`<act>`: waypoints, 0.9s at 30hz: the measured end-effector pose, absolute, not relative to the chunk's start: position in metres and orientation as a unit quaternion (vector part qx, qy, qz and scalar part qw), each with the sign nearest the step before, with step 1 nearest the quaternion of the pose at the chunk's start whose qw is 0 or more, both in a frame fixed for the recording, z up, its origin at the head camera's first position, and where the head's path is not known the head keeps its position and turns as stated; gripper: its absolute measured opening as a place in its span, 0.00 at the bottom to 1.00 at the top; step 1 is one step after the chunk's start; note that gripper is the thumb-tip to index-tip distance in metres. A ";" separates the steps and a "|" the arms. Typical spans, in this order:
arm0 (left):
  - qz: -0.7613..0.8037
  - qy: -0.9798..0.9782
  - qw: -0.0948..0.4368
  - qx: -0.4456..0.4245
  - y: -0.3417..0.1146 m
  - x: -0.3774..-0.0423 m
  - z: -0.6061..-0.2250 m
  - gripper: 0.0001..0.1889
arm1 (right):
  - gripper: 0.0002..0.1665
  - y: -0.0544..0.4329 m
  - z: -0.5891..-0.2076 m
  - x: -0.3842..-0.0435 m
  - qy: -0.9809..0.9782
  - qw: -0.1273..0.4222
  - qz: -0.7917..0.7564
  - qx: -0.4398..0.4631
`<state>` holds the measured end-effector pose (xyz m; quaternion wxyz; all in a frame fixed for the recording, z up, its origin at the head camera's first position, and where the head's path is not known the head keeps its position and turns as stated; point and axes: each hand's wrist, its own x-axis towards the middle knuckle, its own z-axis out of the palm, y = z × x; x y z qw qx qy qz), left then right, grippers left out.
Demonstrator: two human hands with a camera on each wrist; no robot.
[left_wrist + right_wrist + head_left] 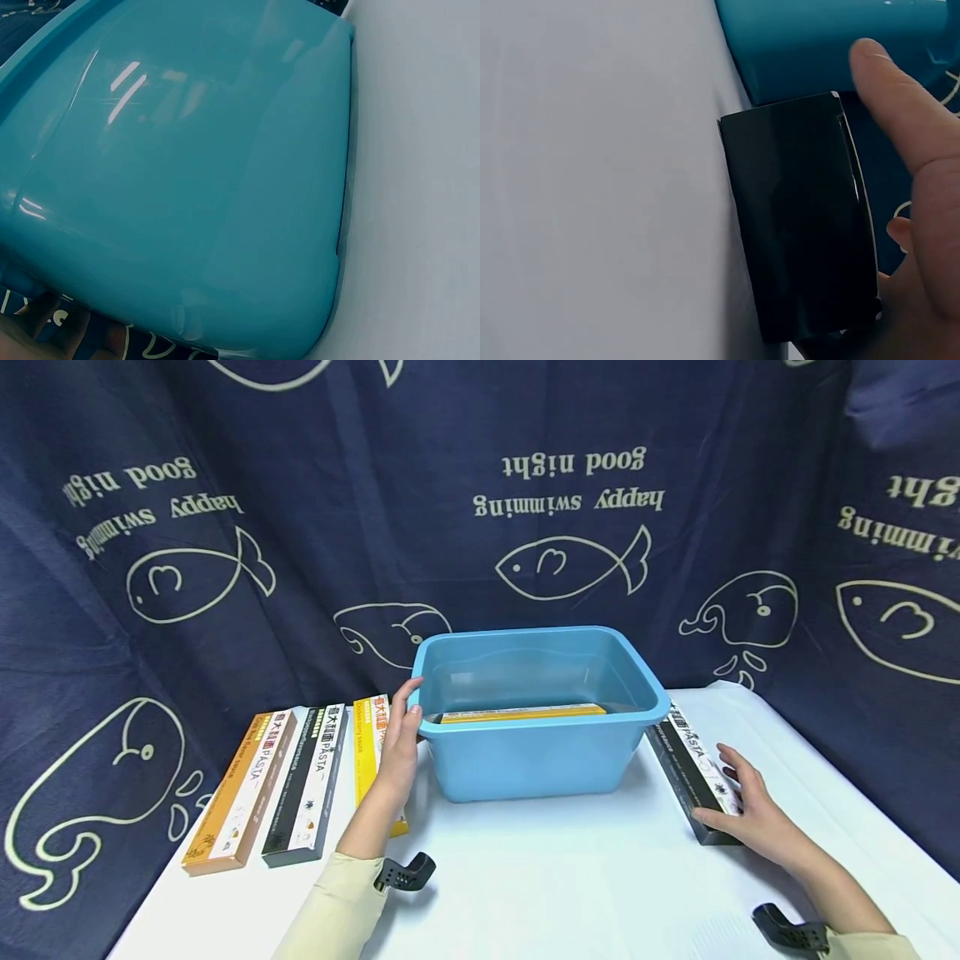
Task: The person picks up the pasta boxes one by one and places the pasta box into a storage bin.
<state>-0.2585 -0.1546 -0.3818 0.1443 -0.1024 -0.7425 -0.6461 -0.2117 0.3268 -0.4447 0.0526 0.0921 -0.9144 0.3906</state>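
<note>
A light blue plastic bin [528, 764] stands mid-table, with a yellow-edged box [525, 714] lying inside it. My left hand [397, 747] is at the bin's left rim, its fingertips right at the edge; the left wrist view shows the bin's side wall [202, 172] and some fingers low in the corner. To the right of the bin lies a black-and-white pasta box [690, 768]. Over its near end my right hand [750, 806] is spread, thumb above the top and fingers along the right side. Seen from the right wrist, the thumb [900, 105] is clear of the box's dark end [802, 217].
Left of the bin lie an orange pasta box [240, 793], a black-and-white one [307, 785] and a yellow one [365, 747], the last partly hidden by my left arm. A dark blue fish-print curtain [570, 468] hangs behind the white table [555, 877].
</note>
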 end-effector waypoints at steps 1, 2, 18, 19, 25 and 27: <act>-0.645 -0.744 0.144 -0.101 -0.154 -0.258 -0.382 0.26 | 0.68 0.328 -0.446 -0.212 -0.915 0.047 0.391 0.092; -0.644 -0.745 0.144 -0.101 -0.154 -0.258 -0.382 0.26 | 0.69 0.328 -0.446 -0.212 -0.915 0.043 0.390 0.090; -0.643 -0.746 0.140 -0.103 -0.154 -0.259 -0.381 0.26 | 0.72 0.330 -0.451 -0.207 -0.923 0.008 0.372 0.094; -0.643 -0.746 0.140 -0.102 -0.154 -0.259 -0.381 0.26 | 0.72 0.331 -0.451 -0.207 -0.923 0.010 0.372 0.099; -0.641 -0.748 0.139 -0.100 -0.154 -0.258 -0.382 0.26 | 0.73 0.334 -0.455 -0.208 -0.917 0.019 0.378 0.125; -0.643 -0.747 0.137 -0.101 -0.155 -0.258 -0.382 0.27 | 0.73 0.335 -0.457 -0.208 -0.914 0.019 0.384 0.130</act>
